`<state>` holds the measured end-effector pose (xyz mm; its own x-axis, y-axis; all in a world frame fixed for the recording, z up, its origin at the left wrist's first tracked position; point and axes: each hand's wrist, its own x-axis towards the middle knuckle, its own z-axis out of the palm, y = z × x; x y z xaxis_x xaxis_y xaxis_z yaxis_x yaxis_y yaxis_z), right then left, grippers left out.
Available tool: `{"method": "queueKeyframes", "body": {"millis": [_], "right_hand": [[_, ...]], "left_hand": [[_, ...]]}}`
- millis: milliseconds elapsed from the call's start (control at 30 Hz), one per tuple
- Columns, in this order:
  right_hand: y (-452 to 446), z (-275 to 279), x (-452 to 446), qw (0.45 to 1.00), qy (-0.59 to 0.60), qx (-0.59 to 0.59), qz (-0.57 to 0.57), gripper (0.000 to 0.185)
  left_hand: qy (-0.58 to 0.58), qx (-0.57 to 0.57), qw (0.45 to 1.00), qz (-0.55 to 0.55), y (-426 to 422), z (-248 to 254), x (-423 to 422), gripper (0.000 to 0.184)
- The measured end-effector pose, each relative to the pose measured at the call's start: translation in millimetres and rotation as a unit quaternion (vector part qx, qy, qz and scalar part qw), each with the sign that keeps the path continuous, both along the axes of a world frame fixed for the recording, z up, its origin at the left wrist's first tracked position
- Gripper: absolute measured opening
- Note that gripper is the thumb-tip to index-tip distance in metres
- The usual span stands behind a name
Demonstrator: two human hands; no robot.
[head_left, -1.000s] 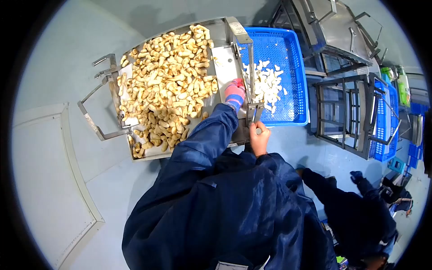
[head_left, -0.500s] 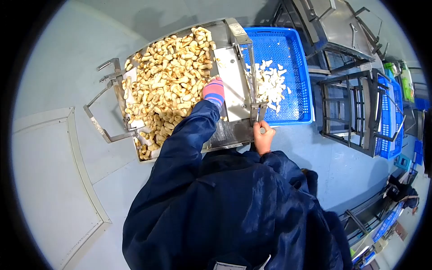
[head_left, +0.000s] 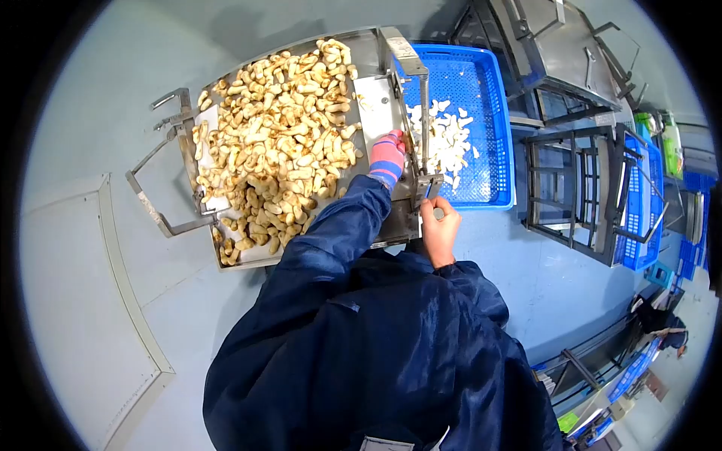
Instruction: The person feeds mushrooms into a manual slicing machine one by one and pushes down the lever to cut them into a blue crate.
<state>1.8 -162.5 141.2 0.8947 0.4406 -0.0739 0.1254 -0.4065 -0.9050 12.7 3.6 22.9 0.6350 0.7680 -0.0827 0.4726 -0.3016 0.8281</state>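
My left hand [head_left: 388, 154], in a pink-and-blue striped glove, is on the white cutting board [head_left: 378, 113], its fingers curled against the edge by the blade. Whatever they hold is hidden. My bare right hand [head_left: 441, 234] is closed round the handle [head_left: 438, 214] of a lever cutter [head_left: 425, 128] at the near end of its blade. Left of the board, a metal tray [head_left: 361, 46] bears a big heap of pale, brown-tipped pieces that look like mushrooms [head_left: 278, 143]. White cut pieces [head_left: 449, 143] lie in a blue perforated crate [head_left: 492, 113] beyond the blade.
Bent metal brackets [head_left: 162, 165] jut from the tray's left side. To the right stand a steel table [head_left: 579, 56], a metal frame [head_left: 568, 188] and another blue crate [head_left: 643, 199]. A person [head_left: 665, 327] is far off at lower right.
My left hand has moved right, from the edge of the heap to the blade side of the board. My right hand stays on the handle. The view has shifted slightly.
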Motion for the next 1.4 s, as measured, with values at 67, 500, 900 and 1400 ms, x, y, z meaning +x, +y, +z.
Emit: {"method": "queueKeyframes", "body": {"millis": [67,500,900,1400], "right_hand": [[2.7,0.1,1.4,1.0,-0.008,0.001,-0.004,0.022],[-18.3,-50.4,-3.5,0.995,-0.088,0.008,0.049,0.017],[-17.2,-51.0,-7.5,0.998,-0.062,0.008,0.029,0.019],[-24.0,-71.4,-7.9,0.999,-0.022,0.008,0.042,0.02]], "left_hand": [[-0.03,-0.044,0.998,0.029,0.8,-6.6,0.7,0.023],[-0.145,-0.255,0.952,0.089,-2.1,-57.8,9.8,0.024],[-0.103,-0.267,0.956,0.067,6.2,-34.3,12.1,0.022],[-0.051,-0.181,0.975,0.12,-12.6,-20.3,18.7,0.021]]}}
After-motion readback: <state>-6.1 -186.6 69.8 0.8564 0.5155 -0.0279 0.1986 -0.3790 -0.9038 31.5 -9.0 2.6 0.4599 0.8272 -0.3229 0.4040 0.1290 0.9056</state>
